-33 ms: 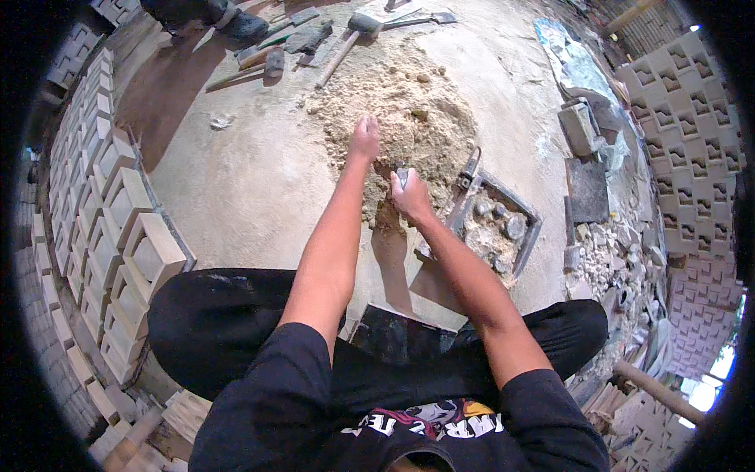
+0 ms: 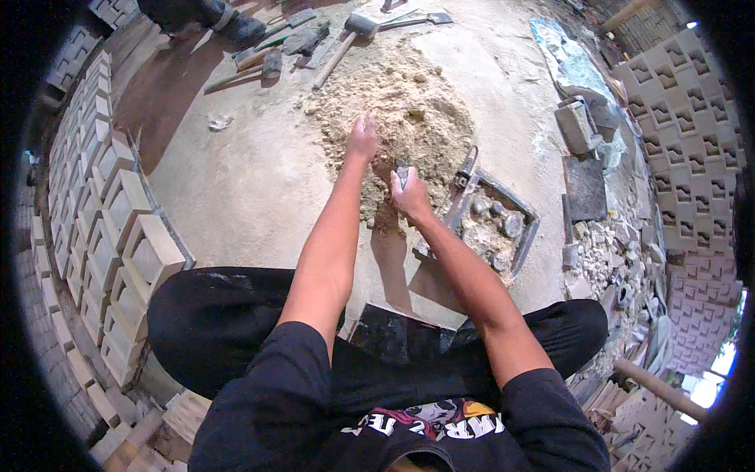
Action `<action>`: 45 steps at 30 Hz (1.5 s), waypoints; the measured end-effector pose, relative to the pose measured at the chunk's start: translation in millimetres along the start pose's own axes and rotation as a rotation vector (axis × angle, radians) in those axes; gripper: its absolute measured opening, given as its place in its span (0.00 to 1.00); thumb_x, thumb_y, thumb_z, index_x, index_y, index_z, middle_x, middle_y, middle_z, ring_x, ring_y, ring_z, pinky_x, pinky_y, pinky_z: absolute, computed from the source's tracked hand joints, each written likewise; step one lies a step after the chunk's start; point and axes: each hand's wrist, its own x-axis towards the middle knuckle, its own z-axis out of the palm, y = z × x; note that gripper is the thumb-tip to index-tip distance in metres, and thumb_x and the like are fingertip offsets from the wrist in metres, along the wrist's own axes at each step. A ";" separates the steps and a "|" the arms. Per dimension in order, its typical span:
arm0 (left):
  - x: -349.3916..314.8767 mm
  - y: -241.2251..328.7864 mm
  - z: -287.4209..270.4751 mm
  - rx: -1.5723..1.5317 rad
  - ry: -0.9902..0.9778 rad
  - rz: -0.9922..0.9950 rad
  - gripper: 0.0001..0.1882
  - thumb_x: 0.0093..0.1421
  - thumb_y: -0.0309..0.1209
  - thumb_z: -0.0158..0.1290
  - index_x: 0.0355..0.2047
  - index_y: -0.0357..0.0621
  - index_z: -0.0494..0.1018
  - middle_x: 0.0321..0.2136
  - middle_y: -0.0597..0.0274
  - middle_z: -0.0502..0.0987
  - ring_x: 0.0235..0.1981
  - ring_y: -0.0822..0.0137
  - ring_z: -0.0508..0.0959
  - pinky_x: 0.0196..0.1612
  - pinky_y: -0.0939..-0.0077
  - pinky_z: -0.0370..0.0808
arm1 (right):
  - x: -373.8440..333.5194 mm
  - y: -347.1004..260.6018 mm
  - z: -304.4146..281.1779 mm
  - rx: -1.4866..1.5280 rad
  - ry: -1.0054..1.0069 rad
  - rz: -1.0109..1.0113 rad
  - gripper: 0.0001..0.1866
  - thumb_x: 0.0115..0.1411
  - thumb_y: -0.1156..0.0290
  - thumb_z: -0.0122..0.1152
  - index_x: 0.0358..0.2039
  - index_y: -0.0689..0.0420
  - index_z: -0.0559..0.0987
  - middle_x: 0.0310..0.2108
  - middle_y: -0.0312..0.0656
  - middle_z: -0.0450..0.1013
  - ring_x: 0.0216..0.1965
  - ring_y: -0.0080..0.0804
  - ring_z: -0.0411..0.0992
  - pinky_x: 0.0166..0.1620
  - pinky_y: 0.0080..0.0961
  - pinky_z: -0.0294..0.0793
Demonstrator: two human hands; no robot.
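A heap of pale, crumbly sandy clay lies on the floor in front of me. My left hand is at the heap's left side, fingers stretched away from me, with nothing seen in it. To its right, my right hand is wrapped round a grey hand tool at the near side of the heap. Most of the tool is hidden, so its exact kind does not show. Close by my right forearm sits a grey metal mould frame, with round metal knobs inside it among loose clay.
Beyond the heap lie a mallet, a hammer and several other tools. Rows of pale hollow blocks stand at the left, patterned blocks at the right. Rubble and a dark slab lie right. Someone's shoe shows far left.
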 end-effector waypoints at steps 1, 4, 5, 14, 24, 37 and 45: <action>-2.5 6.2 1.4 0.044 0.016 0.016 0.35 0.63 0.53 0.36 0.57 0.33 0.60 0.56 0.39 0.63 0.59 0.48 0.63 0.61 0.67 0.58 | -1.3 1.5 -7.8 0.001 0.018 -0.009 0.19 0.59 0.56 0.53 0.32 0.63 0.68 0.24 0.62 0.72 0.29 0.60 0.72 0.32 0.48 0.69; -6.6 33.6 17.3 -0.015 -0.039 0.066 0.33 0.63 0.52 0.37 0.57 0.35 0.61 0.54 0.40 0.66 0.57 0.50 0.66 0.58 0.67 0.62 | -6.1 3.2 -38.2 -0.002 0.070 -0.061 0.22 0.59 0.52 0.53 0.31 0.63 0.68 0.22 0.59 0.72 0.26 0.58 0.72 0.30 0.45 0.69; -18.0 45.1 31.4 -0.112 0.036 0.123 0.28 0.63 0.50 0.38 0.48 0.35 0.68 0.43 0.41 0.74 0.47 0.51 0.74 0.50 0.65 0.68 | -11.6 4.0 -53.1 -0.001 0.073 -0.060 0.23 0.59 0.52 0.53 0.31 0.63 0.69 0.21 0.58 0.72 0.25 0.57 0.72 0.29 0.44 0.69; -108.8 118.6 130.3 -0.365 -0.164 0.248 0.25 0.64 0.47 0.41 0.21 0.36 0.68 0.13 0.58 0.66 0.19 0.65 0.67 0.27 0.65 0.65 | -76.4 48.4 -258.7 -0.319 -0.135 -0.048 0.32 0.60 0.42 0.45 0.34 0.66 0.73 0.25 0.60 0.72 0.29 0.52 0.72 0.34 0.42 0.69; -184.8 83.6 179.4 0.113 -0.577 0.564 0.24 0.65 0.45 0.34 0.40 0.36 0.70 0.37 0.37 0.73 0.43 0.40 0.71 0.45 0.54 0.67 | -120.5 105.9 -328.5 -0.875 -0.238 -0.116 0.23 0.61 0.50 0.46 0.37 0.62 0.69 0.26 0.57 0.73 0.31 0.57 0.72 0.36 0.47 0.70; -276.8 64.4 187.3 0.818 -0.428 0.944 0.40 0.62 0.52 0.36 0.60 0.25 0.51 0.60 0.24 0.46 0.64 0.35 0.45 0.66 0.50 0.38 | -133.3 13.3 -393.6 -0.961 -0.288 -0.067 0.23 0.57 0.52 0.56 0.31 0.63 0.78 0.33 0.52 0.76 0.38 0.50 0.74 0.41 0.41 0.74; -296.0 51.8 194.2 0.823 -0.434 1.011 0.35 0.62 0.47 0.38 0.55 0.23 0.58 0.57 0.29 0.58 0.62 0.41 0.54 0.65 0.54 0.46 | -116.9 2.5 -401.5 -0.860 -0.333 -0.093 0.29 0.58 0.46 0.53 0.32 0.65 0.76 0.32 0.58 0.74 0.37 0.55 0.72 0.40 0.43 0.72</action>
